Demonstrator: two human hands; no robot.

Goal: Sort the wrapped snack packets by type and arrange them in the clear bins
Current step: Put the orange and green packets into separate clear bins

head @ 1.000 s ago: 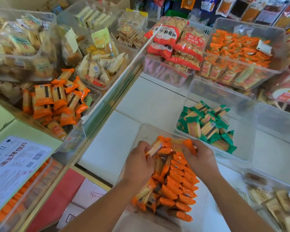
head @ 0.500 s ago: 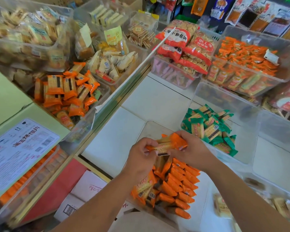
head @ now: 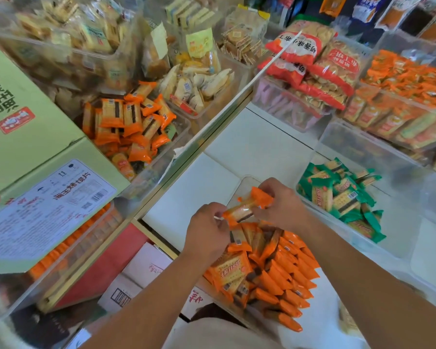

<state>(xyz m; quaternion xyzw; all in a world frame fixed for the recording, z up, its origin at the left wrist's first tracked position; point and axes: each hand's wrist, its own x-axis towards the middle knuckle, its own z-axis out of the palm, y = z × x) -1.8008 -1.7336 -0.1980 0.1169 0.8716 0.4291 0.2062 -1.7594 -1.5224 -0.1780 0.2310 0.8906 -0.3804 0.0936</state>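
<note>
Both hands hold one orange wrapped packet (head: 247,207) just above the near clear bin (head: 244,183). My left hand (head: 207,229) pinches its left end and my right hand (head: 282,205) grips its right end. Below them the bin holds several orange packets (head: 275,270), some standing in a row on the right and some lying loose on the left. A second clear bin (head: 393,238) to the right holds a pile of green packets (head: 337,195).
Clear bins of other snacks crowd the left and back: orange packets (head: 129,124), pale packets (head: 196,81), red bags (head: 310,64), more orange packets (head: 400,79). A green cardboard box (head: 33,157) lies at the left. White shelf surface (head: 249,147) shows between the bins.
Both hands have lifted one orange packet off the pile and now hold it by its ends above the bin. The view has shifted slightly.
</note>
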